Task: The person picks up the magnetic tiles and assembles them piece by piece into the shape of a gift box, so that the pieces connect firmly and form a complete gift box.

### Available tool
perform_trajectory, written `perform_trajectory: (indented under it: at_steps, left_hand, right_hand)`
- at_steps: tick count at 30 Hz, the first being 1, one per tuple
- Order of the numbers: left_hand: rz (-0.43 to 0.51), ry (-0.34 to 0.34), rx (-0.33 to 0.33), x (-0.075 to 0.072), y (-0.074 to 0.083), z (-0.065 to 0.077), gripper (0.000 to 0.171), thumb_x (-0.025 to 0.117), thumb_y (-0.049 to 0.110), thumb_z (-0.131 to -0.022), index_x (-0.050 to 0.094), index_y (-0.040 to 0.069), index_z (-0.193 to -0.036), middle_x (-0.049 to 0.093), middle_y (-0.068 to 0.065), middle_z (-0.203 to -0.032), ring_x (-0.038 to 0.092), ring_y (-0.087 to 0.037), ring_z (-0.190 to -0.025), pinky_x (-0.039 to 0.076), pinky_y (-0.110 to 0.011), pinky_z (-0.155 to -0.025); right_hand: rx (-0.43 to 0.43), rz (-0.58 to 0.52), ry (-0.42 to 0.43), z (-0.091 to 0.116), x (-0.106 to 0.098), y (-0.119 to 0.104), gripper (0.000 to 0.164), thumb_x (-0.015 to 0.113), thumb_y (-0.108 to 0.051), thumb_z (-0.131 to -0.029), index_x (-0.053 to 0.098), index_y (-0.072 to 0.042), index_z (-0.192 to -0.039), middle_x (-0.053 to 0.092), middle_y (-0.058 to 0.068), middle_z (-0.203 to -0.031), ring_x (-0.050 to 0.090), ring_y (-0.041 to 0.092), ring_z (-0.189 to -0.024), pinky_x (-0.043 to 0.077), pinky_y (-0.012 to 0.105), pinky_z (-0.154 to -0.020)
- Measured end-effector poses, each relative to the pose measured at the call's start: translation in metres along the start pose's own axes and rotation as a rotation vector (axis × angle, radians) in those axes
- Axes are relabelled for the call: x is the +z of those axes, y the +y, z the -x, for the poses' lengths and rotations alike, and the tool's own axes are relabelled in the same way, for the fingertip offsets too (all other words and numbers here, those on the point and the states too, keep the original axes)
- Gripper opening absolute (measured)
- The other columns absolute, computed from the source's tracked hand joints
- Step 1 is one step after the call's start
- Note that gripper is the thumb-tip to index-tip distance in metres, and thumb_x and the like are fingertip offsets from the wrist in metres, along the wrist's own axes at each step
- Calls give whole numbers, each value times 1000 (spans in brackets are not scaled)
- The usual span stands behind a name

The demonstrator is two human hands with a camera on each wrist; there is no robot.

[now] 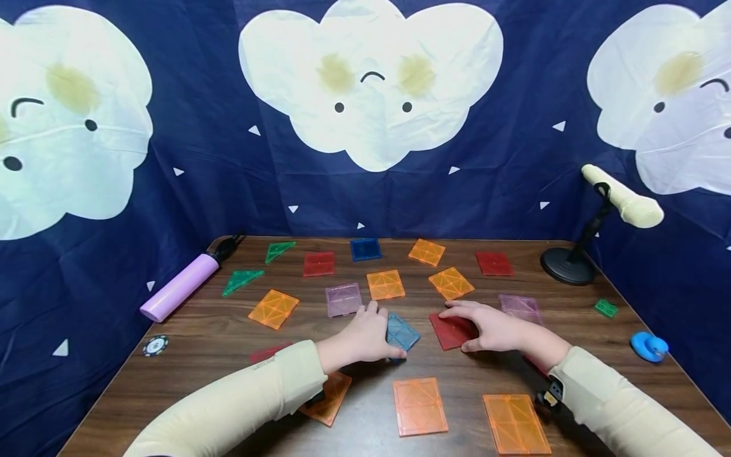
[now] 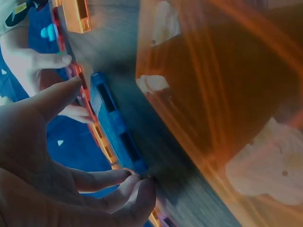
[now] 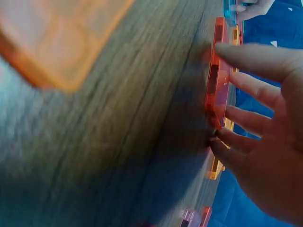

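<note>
A translucent blue square magnetic tile lies at mid-table, tilted to a diamond. My left hand spans it, thumb at the near corner and fingertips right at the other end. To its right, my right hand grips a red square magnetic tile by its edges, thumb on one side and curled fingers on the other. Both tiles lie low over the wood, apart from each other. My left palm hides part of the blue tile.
Orange tiles lie in front of my hands; more orange, red, purple, blue and green tiles spread behind on the wooden table. A purple cylinder and poker chip sit left. A microphone stand and blue knobbed piece stand right.
</note>
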State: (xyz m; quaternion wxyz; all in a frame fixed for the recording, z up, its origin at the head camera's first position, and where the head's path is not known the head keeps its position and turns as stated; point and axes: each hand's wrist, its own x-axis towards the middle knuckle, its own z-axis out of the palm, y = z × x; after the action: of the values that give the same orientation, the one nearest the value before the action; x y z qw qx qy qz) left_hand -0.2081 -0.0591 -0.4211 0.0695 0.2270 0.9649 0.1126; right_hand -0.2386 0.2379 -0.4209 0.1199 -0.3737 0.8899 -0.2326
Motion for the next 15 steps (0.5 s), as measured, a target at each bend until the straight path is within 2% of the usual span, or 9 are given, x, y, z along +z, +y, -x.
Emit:
perform_trajectory:
  at_steps: [4, 8, 11, 15]
  left_hand:
    - [-66, 12, 59, 4, 2, -3, 85, 83, 56, -76, 60, -7, -127, 55, -18, -117, 50, -29, -106, 43, -41, -92]
    - [-85, 22, 131, 4, -2, -3, 77, 87, 45, -71, 61, -5, -124, 54, -16, -113, 49, -29, -101, 43, -39, -91]
    - [-59, 3, 189, 2, -9, 2, 75, 86, 36, -73, 60, -2, -132, 53, -16, -119, 49, -29, -103, 46, -40, -92]
    - [-49, -41, 267, -2, -15, 12, 70, 81, 24, -82, 55, 4, -144, 52, -19, -135, 50, -33, -118, 47, -43, -99]
  right_hand:
    - [3, 59, 25, -1, 2, -3, 62, 84, -11, -80, 61, -8, -138, 49, 25, -146, 46, 48, -133, 37, 67, -105]
    - [1, 101, 60, -4, 3, -7, 57, 87, -12, -77, 65, -8, -130, 57, 18, -136, 55, 39, -123, 43, 60, -102]
    - [8, 117, 76, -4, 6, -11, 56, 88, -15, -76, 66, -9, -127, 59, 14, -130, 57, 34, -118, 45, 57, -101]
    - [15, 116, 78, -4, 9, -17, 57, 87, -18, -77, 65, -11, -128, 59, 11, -128, 56, 32, -117, 47, 55, -99]
